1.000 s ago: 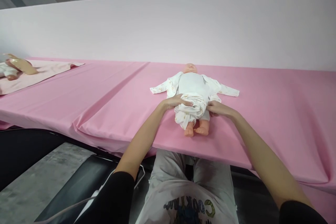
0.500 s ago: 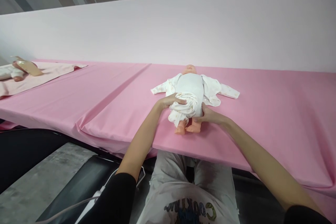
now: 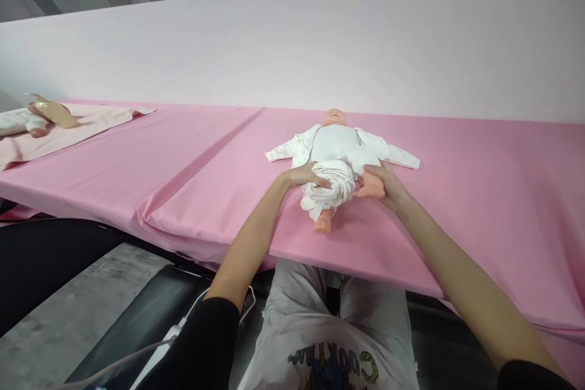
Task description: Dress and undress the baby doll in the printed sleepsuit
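A baby doll [image 3: 336, 143] with a white cloth body lies on its back, its head toward the wall and feet toward me. A white patterned jacket [image 3: 299, 146] is spread out around its shoulders and arms. Bunched white baby pants [image 3: 336, 178] surround one leg, with that foot [image 3: 323, 220] poking out below. My left hand [image 3: 307, 175] is closed on the bunched pants. My right hand [image 3: 386, 183] grips the doll's other leg, which is bent up and out to the right with its bare foot [image 3: 372, 186] showing.
A pink sheet [image 3: 205, 164] covers the long table, with a fold ridge left of the doll. At the far left, a second doll [image 3: 27, 122] and a pump bottle [image 3: 57, 113] lie on a pale pink towel [image 3: 100, 122]. A white wall [image 3: 292, 55] rises behind.
My right hand has lifted the doll's leg on that side and swung it up and outward. My left hand keeps its hold on the bunched pants, now slightly farther right.
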### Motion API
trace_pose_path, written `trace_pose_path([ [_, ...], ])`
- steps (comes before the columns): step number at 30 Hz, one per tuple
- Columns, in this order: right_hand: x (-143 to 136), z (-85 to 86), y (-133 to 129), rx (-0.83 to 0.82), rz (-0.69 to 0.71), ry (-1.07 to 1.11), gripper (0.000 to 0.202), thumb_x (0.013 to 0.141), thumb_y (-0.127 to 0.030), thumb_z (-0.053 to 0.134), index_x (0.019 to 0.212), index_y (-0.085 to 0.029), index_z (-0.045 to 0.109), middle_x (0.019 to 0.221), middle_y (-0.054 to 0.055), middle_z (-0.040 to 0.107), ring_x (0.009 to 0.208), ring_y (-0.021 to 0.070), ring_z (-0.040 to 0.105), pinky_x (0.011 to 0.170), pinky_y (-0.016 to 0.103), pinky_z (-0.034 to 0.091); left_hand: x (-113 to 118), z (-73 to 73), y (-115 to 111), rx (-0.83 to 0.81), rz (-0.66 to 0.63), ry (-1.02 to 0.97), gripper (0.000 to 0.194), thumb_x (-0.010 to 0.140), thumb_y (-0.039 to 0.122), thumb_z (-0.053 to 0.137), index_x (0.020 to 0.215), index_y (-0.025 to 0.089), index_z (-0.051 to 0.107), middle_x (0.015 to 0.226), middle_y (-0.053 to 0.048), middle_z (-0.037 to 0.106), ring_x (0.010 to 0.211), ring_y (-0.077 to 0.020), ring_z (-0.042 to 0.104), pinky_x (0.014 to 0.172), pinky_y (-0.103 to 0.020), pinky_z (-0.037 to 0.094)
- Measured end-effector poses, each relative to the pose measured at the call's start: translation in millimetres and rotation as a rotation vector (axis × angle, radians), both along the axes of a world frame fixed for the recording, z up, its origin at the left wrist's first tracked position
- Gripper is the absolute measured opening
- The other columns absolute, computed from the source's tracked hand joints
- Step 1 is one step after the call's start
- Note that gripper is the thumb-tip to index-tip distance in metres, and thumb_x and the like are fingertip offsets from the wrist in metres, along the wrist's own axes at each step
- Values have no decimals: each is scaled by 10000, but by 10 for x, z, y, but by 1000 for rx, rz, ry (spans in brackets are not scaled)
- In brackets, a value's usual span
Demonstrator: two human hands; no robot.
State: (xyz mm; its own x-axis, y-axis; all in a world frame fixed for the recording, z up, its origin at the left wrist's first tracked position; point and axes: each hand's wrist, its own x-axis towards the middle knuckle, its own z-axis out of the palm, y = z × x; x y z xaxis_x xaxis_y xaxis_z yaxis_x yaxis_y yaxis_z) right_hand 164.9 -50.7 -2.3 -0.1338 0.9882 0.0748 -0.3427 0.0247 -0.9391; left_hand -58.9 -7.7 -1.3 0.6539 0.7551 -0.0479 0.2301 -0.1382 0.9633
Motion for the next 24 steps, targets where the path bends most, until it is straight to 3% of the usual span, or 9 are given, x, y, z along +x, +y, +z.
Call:
trace_pose_path([
  [7,-137,-91,33,-15,-187,98,406,582,-291,789,903,-201,558,873,0,633,749,144,597,610,245,531,54,81,-67,142,-121,128,423,475,138,774,886,147,671,823,-15,690,831,-185,637,750,-288,511],
  [10,-121,-82,34,-25,-161,137,354,637,-309,769,906,-192,571,845,1,631,744,137,600,615,227,533,82,111,-74,194,-185,172,406,445,98,755,840,152,678,806,2,682,832,-188,626,728,-272,506],
  [16,-152,62,-2,-183,-87,250,209,793,-358,648,808,-172,557,700,16,593,649,144,593,600,247,556,159,222,-169,213,-385,283,159,533,146,698,684,140,650,662,23,624,666,-142,568,609,-241,447],
  [21,-317,71,-31,-198,-169,251,223,804,-380,634,790,-201,501,662,-11,552,635,149,592,567,258,551,351,368,-395,395,-361,529,130,574,212,663,661,159,582,663,24,577,644,-127,529,614,-248,404],
  [24,-389,23,-39,-177,-211,217,239,803,-384,627,765,-203,476,638,-27,501,610,134,568,561,253,546,446,380,-477,489,-359,606,148,582,251,660,660,180,557,672,19,571,641,-136,519,609,-259,384],
])
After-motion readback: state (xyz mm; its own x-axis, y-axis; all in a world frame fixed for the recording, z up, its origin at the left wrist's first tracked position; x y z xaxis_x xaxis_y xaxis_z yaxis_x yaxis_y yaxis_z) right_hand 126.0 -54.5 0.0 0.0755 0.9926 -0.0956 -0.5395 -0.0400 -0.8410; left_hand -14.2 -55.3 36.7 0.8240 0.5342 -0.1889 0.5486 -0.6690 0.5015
